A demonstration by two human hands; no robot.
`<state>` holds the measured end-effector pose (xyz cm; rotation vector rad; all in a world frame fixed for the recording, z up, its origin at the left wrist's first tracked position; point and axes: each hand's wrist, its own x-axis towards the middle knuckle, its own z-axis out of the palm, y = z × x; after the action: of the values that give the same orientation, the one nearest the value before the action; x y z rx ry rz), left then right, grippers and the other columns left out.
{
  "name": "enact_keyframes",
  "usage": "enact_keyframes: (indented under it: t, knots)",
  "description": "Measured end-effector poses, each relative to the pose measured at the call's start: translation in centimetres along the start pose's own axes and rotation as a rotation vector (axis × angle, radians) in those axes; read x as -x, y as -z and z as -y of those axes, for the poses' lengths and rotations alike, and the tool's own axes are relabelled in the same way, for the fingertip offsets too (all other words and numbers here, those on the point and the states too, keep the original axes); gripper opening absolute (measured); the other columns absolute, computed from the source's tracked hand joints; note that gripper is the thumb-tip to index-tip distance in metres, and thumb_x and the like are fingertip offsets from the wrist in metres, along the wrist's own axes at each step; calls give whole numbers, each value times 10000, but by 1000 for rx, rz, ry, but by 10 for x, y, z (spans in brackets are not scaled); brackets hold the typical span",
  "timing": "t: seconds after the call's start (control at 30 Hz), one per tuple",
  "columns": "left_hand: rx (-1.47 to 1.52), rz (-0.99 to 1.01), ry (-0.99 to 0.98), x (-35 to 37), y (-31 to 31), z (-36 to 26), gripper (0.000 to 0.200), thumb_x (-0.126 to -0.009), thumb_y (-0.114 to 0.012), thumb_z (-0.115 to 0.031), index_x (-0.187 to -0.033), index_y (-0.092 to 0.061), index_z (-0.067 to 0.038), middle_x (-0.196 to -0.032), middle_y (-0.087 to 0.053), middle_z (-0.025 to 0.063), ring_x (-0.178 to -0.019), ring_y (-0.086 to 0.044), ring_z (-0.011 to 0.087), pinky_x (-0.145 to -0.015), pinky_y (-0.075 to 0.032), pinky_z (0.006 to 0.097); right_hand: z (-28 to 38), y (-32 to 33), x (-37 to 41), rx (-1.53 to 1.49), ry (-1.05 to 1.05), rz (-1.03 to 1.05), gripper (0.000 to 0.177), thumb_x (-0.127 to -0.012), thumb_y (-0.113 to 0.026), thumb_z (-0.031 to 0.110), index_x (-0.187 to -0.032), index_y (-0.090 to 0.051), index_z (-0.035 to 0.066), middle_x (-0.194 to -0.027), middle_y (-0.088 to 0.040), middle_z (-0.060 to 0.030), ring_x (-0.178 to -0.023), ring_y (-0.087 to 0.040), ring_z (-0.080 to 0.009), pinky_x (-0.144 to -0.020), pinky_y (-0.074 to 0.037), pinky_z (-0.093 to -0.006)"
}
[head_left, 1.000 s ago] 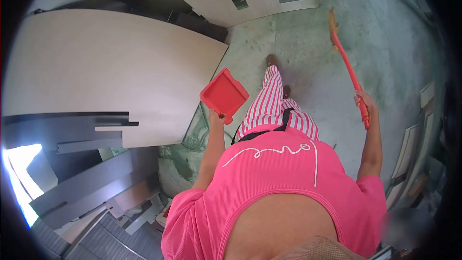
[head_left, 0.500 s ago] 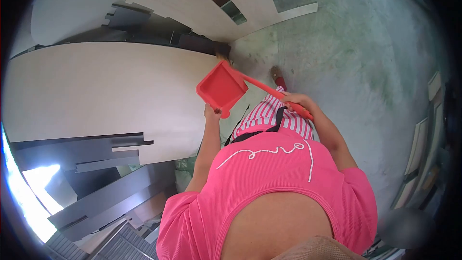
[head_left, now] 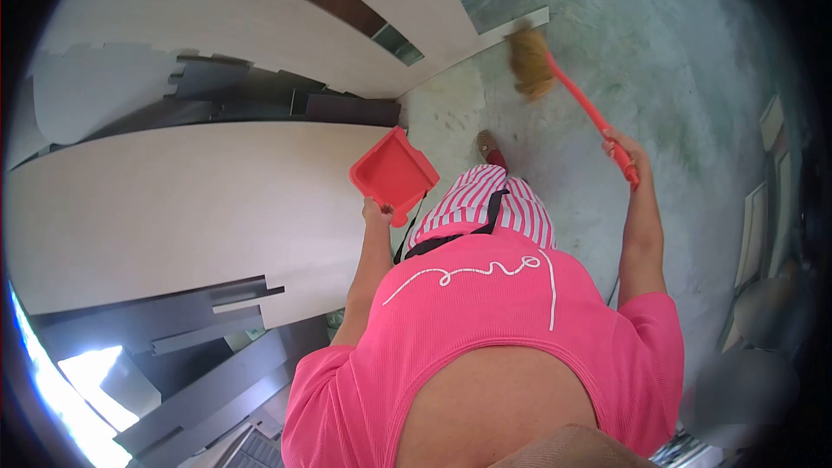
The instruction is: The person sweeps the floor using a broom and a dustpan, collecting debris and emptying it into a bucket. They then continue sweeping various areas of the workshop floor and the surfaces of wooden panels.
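My left hand [head_left: 378,211] is closed round the short handle of a red dustpan [head_left: 394,172], beside the edge of a large pale board. Out to the right, my right hand [head_left: 626,152] grips the long red handle of a brush [head_left: 531,61]. The brush's tan bristles look slightly blurred and hang over the greenish floor near the end of a pale strip. Dustpan and brush are well apart.
The large pale board [head_left: 191,217] fills the left. Grey panels [head_left: 208,364] lie at lower left, more boards [head_left: 286,17] at upper left. Panels [head_left: 754,234] stand along the right edge. My shoe [head_left: 485,144] is on the floor [head_left: 659,78].
My right hand has swung out to the right and forward with the brush, away from the dustpan. The bristles now show fully. The dustpan has shifted only slightly.
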<state>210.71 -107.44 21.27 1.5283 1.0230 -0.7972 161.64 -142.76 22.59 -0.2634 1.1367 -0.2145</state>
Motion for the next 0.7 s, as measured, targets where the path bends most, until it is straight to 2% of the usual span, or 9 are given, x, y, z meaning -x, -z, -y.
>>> enact_keyframes:
  t: [0.07,0.17,0.2,0.27,0.37,0.5,0.63,0.67,0.7]
  knots:
    - [-53,-97,-41,5,-19,-5,272,-763,-452,-310,-850,-409,-57,-613,-407,65,-506,-422,157,-473,-402,286,22,-2,4,-19,52,-102,283,-772,-562,142,-996,-391,131,-547,-390,24,-416,-386,-38,-329,-334,-147]
    - [-100,-44,-40,-7,-37,-15,291,-768,-446,-325,-845,-393,-49,-607,-405,68,-489,-415,157,-465,-402,288,33,-3,14,-85,151,-199,355,-769,-556,139,-1073,-374,148,-561,-389,13,-412,-378,-38,-328,-337,-150]
    - [-121,-20,-34,11,-25,-7,291,-768,-446,-325,-845,-393,-49,-607,-405,68,-489,-415,157,-465,-402,288,15,4,51,-28,200,-203,382,-769,-544,143,-1103,-360,155,-564,-388,11,-411,-377,-40,-327,-339,-156]
    - [-130,25,-77,14,-38,-3,307,-772,-449,-347,-833,-381,-53,-583,-393,65,-470,-407,156,-452,-397,280,0,15,56,27,244,-201,410,-770,-531,146,-1134,-345,162,-568,-388,8,-410,-376,-43,-327,-341,-163]
    - [-162,59,-67,14,-79,-3,332,-768,-461,-374,-808,-374,-56,-562,-380,53,-464,-403,153,-447,-394,271,-10,14,64,212,205,-182,509,-768,-485,118,-1223,-272,203,-596,-405,10,-414,-392,-61,-342,-374,-201]
    - [-200,85,-88,23,-114,-1,347,-772,-469,-389,-813,-377,-57,-550,-374,43,-467,-406,149,-441,-394,266,-41,-49,121,379,39,-107,585,-766,-469,128,-1274,-203,241,-554,-380,18,-406,-365,-50,-334,-353,-192]
    - [-172,147,-66,21,-156,30,342,-780,-467,-399,-822,-396,-67,-549,-377,39,-467,-408,144,-443,-402,265,-53,-24,116,427,-165,110,607,-757,-480,101,-1282,-195,207,-571,-398,15,-417,-386,-58,-349,-361,-191]
    - [-148,160,-32,17,-141,22,337,-780,-467,-399,-827,-406,-71,-548,-380,40,-468,-408,142,-445,-404,264,-71,-36,124,487,-124,144,490,-733,-493,119,-1191,-320,94,-640,-432,9,-445,-417,-66,-377,-394,-209]
    - [-143,154,-36,28,-143,35,337,-780,-467,-399,-827,-406,-71,-548,-380,40,-468,-408,142,-445,-404,264,-68,-22,121,489,-127,152,490,-733,-493,119,-1191,-320,94,-640,-432,9,-445,-417,-66,-377,-394,-209]
